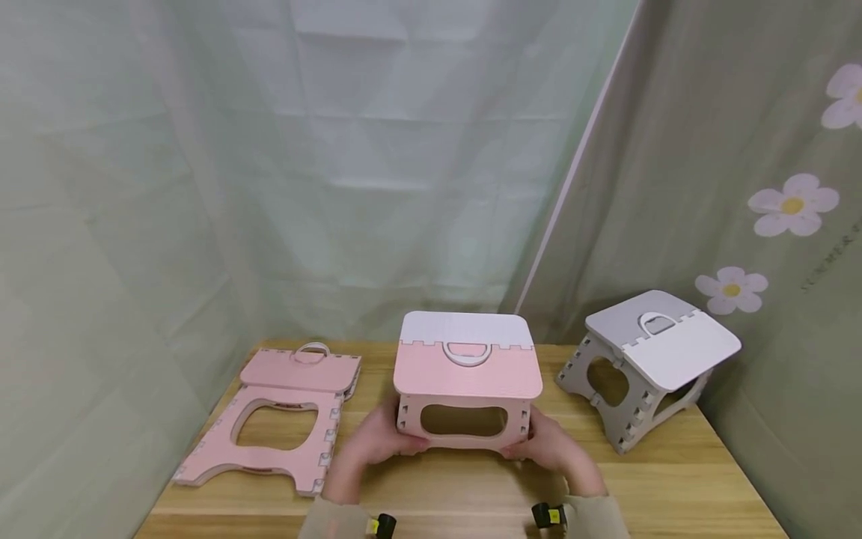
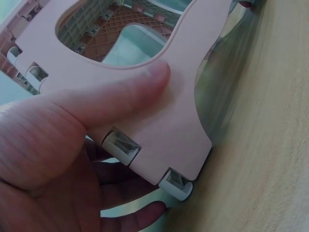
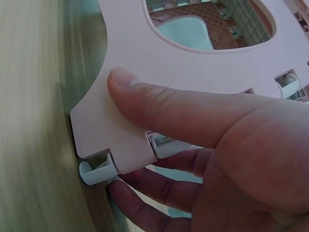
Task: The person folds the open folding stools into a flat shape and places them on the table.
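Observation:
A pink and white folding step stool (image 1: 465, 374), unfolded with its handle on top, stands upright in the middle of the table. My left hand (image 1: 384, 436) grips its left leg panel low down. In the left wrist view the thumb (image 2: 130, 92) lies on the pink panel, with the fingers curled behind its edge. At the other side my right hand (image 1: 545, 440) grips the right leg in the same way. The right thumb (image 3: 145, 99) presses the panel's face near the bottom corner. White hinge pieces (image 3: 99, 169) show along the panel edge.
To the left, a pink folding stool (image 1: 296, 434) lies partly folded flat on the wooden table (image 1: 444, 501). A grey and white folding stool (image 1: 646, 367) stands unfolded at the right. Behind hangs a pale curtain (image 1: 404, 165), with a flowered one (image 1: 774, 247) at the right.

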Tool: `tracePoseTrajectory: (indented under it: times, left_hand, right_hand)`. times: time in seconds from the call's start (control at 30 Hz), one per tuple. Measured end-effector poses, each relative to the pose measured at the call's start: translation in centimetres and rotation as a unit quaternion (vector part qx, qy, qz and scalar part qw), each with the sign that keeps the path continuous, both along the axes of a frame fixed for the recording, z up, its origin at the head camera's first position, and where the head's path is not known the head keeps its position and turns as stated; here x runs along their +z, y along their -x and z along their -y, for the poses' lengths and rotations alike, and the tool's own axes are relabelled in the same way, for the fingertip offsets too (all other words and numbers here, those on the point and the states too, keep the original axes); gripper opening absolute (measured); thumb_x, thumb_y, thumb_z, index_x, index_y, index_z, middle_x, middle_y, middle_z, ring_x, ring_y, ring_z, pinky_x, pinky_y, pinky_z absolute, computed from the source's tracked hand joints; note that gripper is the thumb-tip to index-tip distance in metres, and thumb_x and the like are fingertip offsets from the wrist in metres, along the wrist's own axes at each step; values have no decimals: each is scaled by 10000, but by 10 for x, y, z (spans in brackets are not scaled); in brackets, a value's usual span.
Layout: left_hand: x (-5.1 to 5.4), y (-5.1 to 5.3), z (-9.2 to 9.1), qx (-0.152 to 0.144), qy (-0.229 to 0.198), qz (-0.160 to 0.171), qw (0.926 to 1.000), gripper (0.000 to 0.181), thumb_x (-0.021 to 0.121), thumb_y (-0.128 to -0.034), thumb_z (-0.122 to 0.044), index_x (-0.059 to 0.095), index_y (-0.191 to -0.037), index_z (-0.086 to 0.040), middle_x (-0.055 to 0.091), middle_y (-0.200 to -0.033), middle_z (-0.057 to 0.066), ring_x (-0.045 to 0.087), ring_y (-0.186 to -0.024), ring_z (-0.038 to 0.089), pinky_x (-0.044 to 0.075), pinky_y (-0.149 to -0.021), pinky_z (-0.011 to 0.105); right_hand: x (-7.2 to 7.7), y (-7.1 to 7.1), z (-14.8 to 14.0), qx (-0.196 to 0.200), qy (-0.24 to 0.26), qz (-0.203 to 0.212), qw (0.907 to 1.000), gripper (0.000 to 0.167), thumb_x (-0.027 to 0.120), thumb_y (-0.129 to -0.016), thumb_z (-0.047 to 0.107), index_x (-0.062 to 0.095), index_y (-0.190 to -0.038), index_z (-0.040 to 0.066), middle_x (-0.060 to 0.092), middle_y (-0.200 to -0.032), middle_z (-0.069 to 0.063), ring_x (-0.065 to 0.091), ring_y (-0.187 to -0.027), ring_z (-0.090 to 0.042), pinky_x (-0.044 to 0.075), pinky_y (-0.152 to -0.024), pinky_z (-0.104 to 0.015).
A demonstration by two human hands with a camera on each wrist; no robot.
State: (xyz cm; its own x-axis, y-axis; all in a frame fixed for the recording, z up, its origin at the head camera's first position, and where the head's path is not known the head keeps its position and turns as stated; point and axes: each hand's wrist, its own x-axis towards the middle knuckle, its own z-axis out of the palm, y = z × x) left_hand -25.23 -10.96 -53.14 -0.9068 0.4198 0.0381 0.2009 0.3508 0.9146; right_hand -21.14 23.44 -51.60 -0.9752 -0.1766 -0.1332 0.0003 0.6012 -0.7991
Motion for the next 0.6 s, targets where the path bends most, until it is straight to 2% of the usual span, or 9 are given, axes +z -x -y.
tracePoseTrajectory:
  times: [0.1,0.23,0.43,0.6]
  left_hand:
    - [0,-1,0,65,204,-92,9997,858,1009,-725,-168,534,-1404,56,663,-1230,154,639,-998,255,553,-851,383]
    - [0,-2,1,151,276,-99,9995,832,1012,-723,-170,561,-1384,61,682,-1210,149,645,-983,256,556,-858,401]
    - [-4,-2,2,247,309,-51,9992,803,1011,-730,-174,588,-1374,52,693,-1229,145,639,-1039,262,532,-936,444]
    - [-6,-1,3,234,311,-96,9992,791,1009,-736,-193,598,-1371,39,698,-1228,138,642,-1048,261,528,-949,457]
  right_hand:
    - [-1,-1,1,-26,37,36,10000,808,974,-776,142,526,-1434,5,682,-1306,-136,601,-1100,-278,468,-1001,-501]
    - [0,-1,0,-33,108,93,9999,801,966,-785,125,520,-1438,0,676,-1303,-139,601,-1094,-278,469,-989,-489]
    - [1,-2,2,-49,116,106,9999,808,960,-791,122,515,-1455,3,674,-1317,-144,603,-1099,-282,469,-992,-500]
    - [1,-2,2,-37,84,45,9999,809,957,-795,122,514,-1460,-3,679,-1304,-154,611,-1079,-286,488,-956,-491]
